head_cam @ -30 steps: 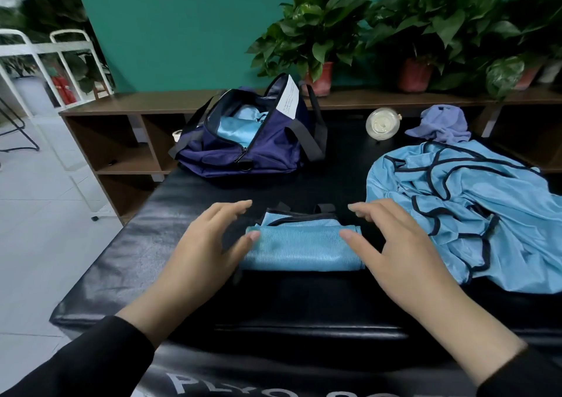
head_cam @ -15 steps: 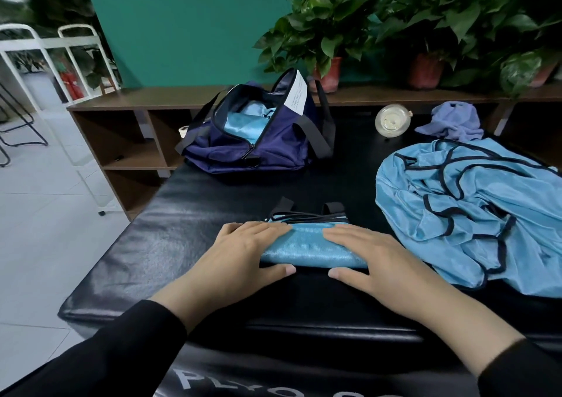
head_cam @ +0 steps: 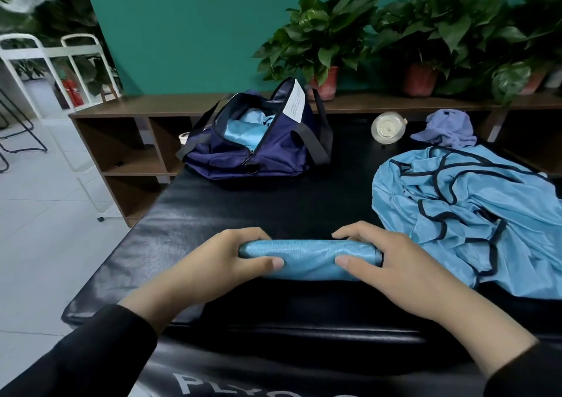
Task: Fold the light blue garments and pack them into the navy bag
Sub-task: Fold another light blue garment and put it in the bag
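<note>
Left hand [head_cam: 222,262]: gripped the left end of the rolled light blue mesh garment [head_cam: 307,259], thumb in front.
Right hand [head_cam: 392,262]: gripped its right end.
Roll: lay at 6 o'clock on the black padded desk [head_cam: 243,211].
Open navy fabric bag [head_cam: 258,147]: at 11 o'clock, holding blue cloth.
Loose pile of light blue garments [head_cam: 474,214]: at 3 o'clock.

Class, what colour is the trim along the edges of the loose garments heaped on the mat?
Black or very dark trim on light blue fabric, in the head view.
</note>
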